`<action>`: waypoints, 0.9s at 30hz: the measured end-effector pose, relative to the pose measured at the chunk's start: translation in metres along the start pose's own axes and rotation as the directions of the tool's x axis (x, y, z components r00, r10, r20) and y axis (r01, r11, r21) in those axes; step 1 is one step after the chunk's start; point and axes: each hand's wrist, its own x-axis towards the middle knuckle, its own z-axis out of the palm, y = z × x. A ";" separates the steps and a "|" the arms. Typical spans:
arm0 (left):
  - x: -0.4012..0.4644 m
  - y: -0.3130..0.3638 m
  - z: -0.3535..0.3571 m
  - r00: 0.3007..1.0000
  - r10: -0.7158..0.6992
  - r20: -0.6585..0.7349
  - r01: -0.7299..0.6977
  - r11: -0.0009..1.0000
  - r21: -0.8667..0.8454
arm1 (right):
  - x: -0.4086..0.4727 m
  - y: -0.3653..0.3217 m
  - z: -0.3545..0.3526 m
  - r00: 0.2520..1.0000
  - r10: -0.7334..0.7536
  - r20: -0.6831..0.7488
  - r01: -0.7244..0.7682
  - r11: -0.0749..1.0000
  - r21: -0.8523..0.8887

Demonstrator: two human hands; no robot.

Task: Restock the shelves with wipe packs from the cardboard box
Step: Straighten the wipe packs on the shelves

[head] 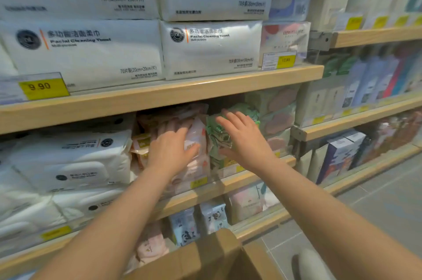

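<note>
Both hands are in the middle shelf, working on packs already stood there. The left hand lies on the pink packs, fingers mostly straight and spread over their tops, thumb against the front face of the nearest one; it presses rather than grips, probably to hold the row upright and tight against the white packs on its left. The right hand is flat and open, fingers extended, palm turned toward the green packs. It touches or nearly touches their side; blur hides which. It holds nothing. The 2 hands flank the seam where pink meets green, so this looks like squaring up or making a gap, either settling a pack just slotted in or clearing room for the next. The packs stand on edge behind a clear lip with yellow price tags along the front edge of the shelf, which keeps them from sliding out and lets their faces show. The box sits low at the bottom edge of the view, below the shelves, flaps open, close enough to reach without stepping away; its contents cannot be seen. Larger white towel packs fill the shelf above.
</note>
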 end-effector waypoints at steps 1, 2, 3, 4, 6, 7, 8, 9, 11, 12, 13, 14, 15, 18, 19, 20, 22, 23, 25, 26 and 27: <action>0.004 0.000 0.003 0.999 -0.037 0.029 0.035 0.998 0.056 | 0.007 0.001 0.007 1.000 -0.001 0.026 0.002 0.999 -0.046; 0.005 0.001 0.007 0.998 -0.049 0.029 0.046 0.994 0.100 | 0.013 0.002 0.016 0.998 0.008 0.057 -0.003 0.996 -0.086; 0.005 0.001 0.010 0.999 -0.048 0.009 0.046 0.991 0.125 | 0.017 0.004 0.023 0.997 0.018 0.073 -0.010 0.994 -0.112; 0.004 0.002 0.014 0.999 -0.036 -0.023 0.039 0.990 0.134 | 0.018 0.006 0.030 0.997 0.022 0.072 -0.013 0.992 -0.128; 0.003 0.001 0.018 0.997 0.004 -0.077 0.007 0.990 0.142 | 0.020 0.010 0.041 1.000 0.010 -0.022 -0.014 0.982 -0.187; 0.003 -0.001 0.019 0.996 0.014 -0.093 -0.001 0.991 0.137 | 0.023 0.011 0.046 0.997 0.019 -0.080 -0.037 0.974 -0.225; 0.003 -0.002 0.019 0.995 0.015 -0.100 -0.002 0.992 0.129 | 0.027 0.009 0.049 0.992 0.046 -0.118 -0.075 0.963 -0.261; 0.003 -0.004 0.019 0.995 0.012 -0.103 0.000 0.992 0.124 | 0.033 0.004 0.050 0.988 0.087 -0.126 -0.119 0.951 -0.284; 0.003 -0.005 0.021 0.994 0.008 -0.112 0.006 0.992 0.122 | 0.046 -0.008 0.054 0.980 0.165 -0.114 -0.191 0.943 -0.272; 0.003 -0.005 0.022 0.993 0.010 -0.115 0.005 0.992 0.126 | 0.051 -0.013 0.057 0.974 0.203 -0.105 -0.223 0.941 -0.254; 0.004 -0.006 0.023 0.993 0.014 -0.118 0.002 0.991 0.133 | 0.054 -0.016 0.060 0.968 0.226 -0.106 -0.246 0.938 -0.246; 0.004 -0.006 0.025 0.993 0.017 -0.119 0.001 0.990 0.144 | 0.056 -0.017 0.062 0.966 0.235 -0.109 -0.255 0.935 -0.246; 0.005 -0.006 0.026 0.993 0.017 -0.118 0.001 0.988 0.156 | 0.055 -0.016 0.064 0.965 0.229 -0.129 -0.255 0.936 -0.244; 0.004 -0.007 0.025 0.994 0.022 -0.109 0.000 0.981 0.196 | 0.052 -0.006 0.065 0.970 0.181 -0.160 -0.214 0.952 -0.220; 0.004 -0.007 0.024 0.996 0.019 -0.093 0.000 0.980 0.198 | 0.052 -0.002 0.063 0.978 0.164 -0.130 -0.188 0.961 -0.202; 0.005 -0.007 0.023 0.998 0.012 -0.068 0.001 0.983 0.185 | 0.052 0.000 0.058 0.985 0.150 -0.081 -0.162 0.971 -0.177; 0.005 -0.005 0.017 1.000 -0.007 -0.022 0.010 0.994 0.108 | 0.051 0.005 0.046 0.991 0.130 0.031 -0.126 0.986 -0.110; 0.004 -0.004 0.013 1.000 -0.013 -0.011 0.014 0.999 0.051 | 0.049 0.006 0.039 0.991 0.116 0.060 -0.111 0.991 -0.077; -0.005 -0.006 0.003 1.000 0.012 -0.024 -0.014 0.998 -0.057 | 0.040 0.002 0.024 0.994 0.096 0.053 -0.096 0.995 -0.019; -0.012 -0.009 -0.001 0.996 0.055 -0.074 -0.062 0.993 -0.102 | 0.034 -0.003 0.018 0.996 0.085 0.027 -0.085 0.996 -0.002; -0.020 -0.014 -0.007 0.983 0.109 -0.144 -0.129 0.983 -0.133 | 0.027 -0.009 0.014 0.998 0.068 0.003 -0.068 0.998 0.013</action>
